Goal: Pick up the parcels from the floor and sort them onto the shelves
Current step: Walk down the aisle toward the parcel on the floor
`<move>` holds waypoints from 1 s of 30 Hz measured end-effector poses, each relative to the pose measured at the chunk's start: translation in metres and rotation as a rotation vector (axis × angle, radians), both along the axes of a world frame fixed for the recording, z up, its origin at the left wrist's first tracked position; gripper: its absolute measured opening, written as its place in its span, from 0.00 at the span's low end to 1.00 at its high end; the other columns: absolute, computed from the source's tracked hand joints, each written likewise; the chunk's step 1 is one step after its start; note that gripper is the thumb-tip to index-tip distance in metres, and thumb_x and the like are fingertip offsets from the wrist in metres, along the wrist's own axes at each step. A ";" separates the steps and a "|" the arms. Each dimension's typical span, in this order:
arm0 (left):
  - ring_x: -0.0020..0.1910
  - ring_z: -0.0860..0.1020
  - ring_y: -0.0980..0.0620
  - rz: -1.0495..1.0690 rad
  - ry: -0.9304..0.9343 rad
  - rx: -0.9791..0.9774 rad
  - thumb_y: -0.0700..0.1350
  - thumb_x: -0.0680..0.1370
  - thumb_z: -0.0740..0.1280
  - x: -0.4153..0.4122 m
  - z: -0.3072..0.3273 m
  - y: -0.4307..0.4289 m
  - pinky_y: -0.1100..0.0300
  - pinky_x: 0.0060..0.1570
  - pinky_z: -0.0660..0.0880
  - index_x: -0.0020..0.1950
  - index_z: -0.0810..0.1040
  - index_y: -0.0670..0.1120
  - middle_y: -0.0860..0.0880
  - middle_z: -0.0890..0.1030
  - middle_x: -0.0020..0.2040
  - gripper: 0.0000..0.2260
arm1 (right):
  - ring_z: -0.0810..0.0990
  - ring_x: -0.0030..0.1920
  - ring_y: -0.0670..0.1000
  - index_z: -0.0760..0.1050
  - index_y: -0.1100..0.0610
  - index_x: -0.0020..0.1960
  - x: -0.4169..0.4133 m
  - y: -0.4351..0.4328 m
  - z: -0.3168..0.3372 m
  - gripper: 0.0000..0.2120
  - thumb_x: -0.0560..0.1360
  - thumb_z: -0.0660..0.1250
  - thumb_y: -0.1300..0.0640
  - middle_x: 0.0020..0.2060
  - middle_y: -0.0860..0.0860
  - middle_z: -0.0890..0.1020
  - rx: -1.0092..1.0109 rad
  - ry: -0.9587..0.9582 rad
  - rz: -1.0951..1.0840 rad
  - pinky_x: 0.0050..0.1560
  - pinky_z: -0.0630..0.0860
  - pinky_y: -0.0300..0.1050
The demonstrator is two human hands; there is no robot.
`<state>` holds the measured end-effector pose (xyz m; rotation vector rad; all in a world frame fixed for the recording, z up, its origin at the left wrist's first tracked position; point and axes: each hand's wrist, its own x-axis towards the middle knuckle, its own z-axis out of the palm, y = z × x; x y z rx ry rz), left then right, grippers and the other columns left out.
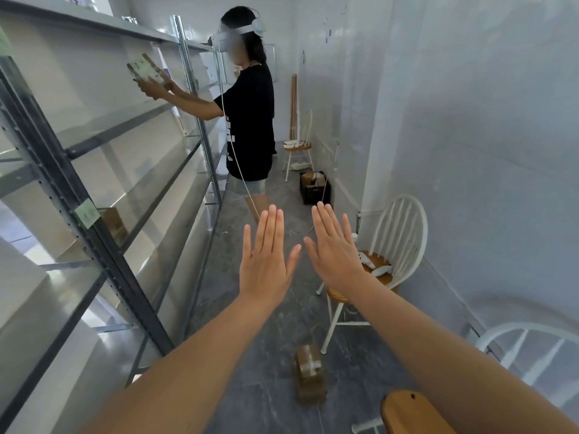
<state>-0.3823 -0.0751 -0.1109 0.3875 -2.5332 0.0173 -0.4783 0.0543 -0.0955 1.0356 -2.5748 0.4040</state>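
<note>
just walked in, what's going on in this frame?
The camera wearer holds the left hand and right hand out flat and open, holding nothing. A taped parcel lies on the floor below the arms, not yet picked up. Further down the aisle, a second person holds a labelled parcel up at the metal shelving. A black crate sits by the far wall.

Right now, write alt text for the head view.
The left hand and right hand are held out open and empty above a taped cardboard parcel on the grey floor. Metal shelves line the left; ahead, another person holds a labelled parcel up to a shelf.
</note>
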 end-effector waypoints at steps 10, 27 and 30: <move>0.82 0.42 0.50 -0.036 -0.040 0.007 0.62 0.83 0.39 -0.040 -0.021 0.004 0.45 0.80 0.43 0.82 0.42 0.44 0.47 0.44 0.83 0.33 | 0.35 0.79 0.50 0.38 0.57 0.81 -0.032 0.007 -0.020 0.30 0.84 0.44 0.46 0.81 0.51 0.41 0.034 -0.052 -0.012 0.76 0.32 0.51; 0.82 0.42 0.51 -0.062 -0.020 0.073 0.61 0.84 0.44 -0.132 -0.032 -0.101 0.47 0.79 0.39 0.82 0.41 0.44 0.48 0.42 0.83 0.32 | 0.35 0.79 0.50 0.38 0.58 0.81 -0.108 -0.099 -0.021 0.30 0.85 0.45 0.47 0.81 0.52 0.41 0.097 -0.057 -0.036 0.77 0.32 0.51; 0.82 0.41 0.52 -0.057 -0.010 0.070 0.61 0.84 0.44 -0.144 -0.031 -0.132 0.49 0.79 0.36 0.82 0.40 0.45 0.48 0.42 0.83 0.32 | 0.36 0.79 0.50 0.39 0.58 0.81 -0.120 -0.128 -0.016 0.30 0.85 0.46 0.46 0.81 0.52 0.41 0.071 -0.059 -0.020 0.77 0.33 0.53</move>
